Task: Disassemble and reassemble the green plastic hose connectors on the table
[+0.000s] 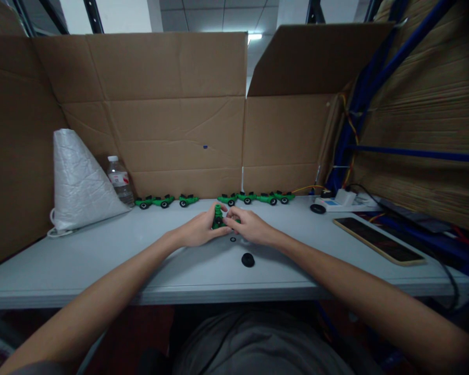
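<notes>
At the near edge of the tabletop, centrally, I record a black disc lying flat. Just beyond it lies a small dark ring.

Past the ring, near the middle of the tabletop, is the green toy, with black parts on it, held between both hands. The fingers of the left hand are closed on its left side; the fingers of the right hand are bent in and pinch it from the right. A narrow green portion points away from me or upward; I cannot tell which. Green also shows under the right fingers, so the full long axis is partly hidden and its front end cannot be determined.

To the right, a phone lies slantwise, its far end toward the left. Farther back are a black round piece and a white power strip.

Along the back stand green toy cars, three left and four right, long axes running roughly across the tabletop. At far left, a silver bag stands beside a bottle. Cardboard panels stand behind.
</notes>
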A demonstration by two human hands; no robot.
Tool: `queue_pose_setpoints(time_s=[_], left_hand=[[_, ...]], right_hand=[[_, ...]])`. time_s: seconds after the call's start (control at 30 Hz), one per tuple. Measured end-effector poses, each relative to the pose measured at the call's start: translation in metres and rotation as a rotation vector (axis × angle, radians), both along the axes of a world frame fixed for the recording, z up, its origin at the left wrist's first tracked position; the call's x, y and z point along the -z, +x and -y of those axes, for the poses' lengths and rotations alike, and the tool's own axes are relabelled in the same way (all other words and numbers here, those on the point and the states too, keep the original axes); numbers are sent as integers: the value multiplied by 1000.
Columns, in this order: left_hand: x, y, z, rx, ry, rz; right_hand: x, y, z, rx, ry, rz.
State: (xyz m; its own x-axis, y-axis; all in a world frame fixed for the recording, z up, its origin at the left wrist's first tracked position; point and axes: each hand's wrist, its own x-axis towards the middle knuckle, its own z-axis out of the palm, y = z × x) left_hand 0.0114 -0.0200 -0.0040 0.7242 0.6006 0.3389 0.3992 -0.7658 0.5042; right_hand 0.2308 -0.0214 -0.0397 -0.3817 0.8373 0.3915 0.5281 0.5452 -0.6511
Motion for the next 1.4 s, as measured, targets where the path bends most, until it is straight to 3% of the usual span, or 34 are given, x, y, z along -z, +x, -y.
queue_pose_setpoints(time_s=[1.4], left_hand=[[5,-3,-6,12,17,-53]], right_hand=[[5,3,1,-90,-64,24]])
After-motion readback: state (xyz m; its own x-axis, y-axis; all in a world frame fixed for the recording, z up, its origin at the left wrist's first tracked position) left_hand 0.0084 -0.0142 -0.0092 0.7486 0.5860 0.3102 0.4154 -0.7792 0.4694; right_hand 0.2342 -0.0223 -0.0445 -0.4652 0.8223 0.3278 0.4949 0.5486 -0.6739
